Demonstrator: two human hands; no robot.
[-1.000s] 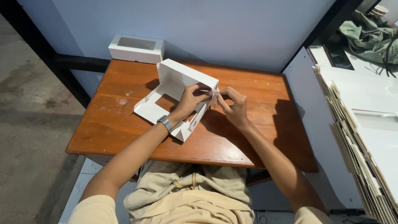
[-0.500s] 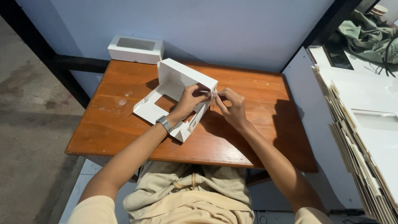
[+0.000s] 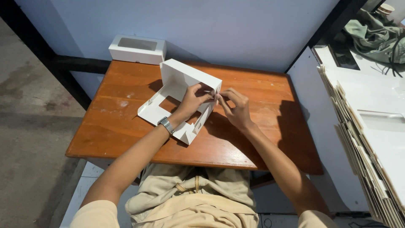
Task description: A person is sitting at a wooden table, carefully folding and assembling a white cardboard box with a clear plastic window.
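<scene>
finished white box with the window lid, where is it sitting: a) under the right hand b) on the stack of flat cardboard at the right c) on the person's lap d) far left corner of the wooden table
d: the finished white box rests at the far left corner of the wooden table, apart from both hands, which work on the half-folded box at the middle.

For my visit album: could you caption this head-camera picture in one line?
Both hands, left hand and right hand, pinch a corner of a half-folded white cardboard box on a wooden table.

box corner [image 3: 213,93] behind hands [image 3: 213,103], cardboard stack [image 3: 371,143] cropped right
</scene>
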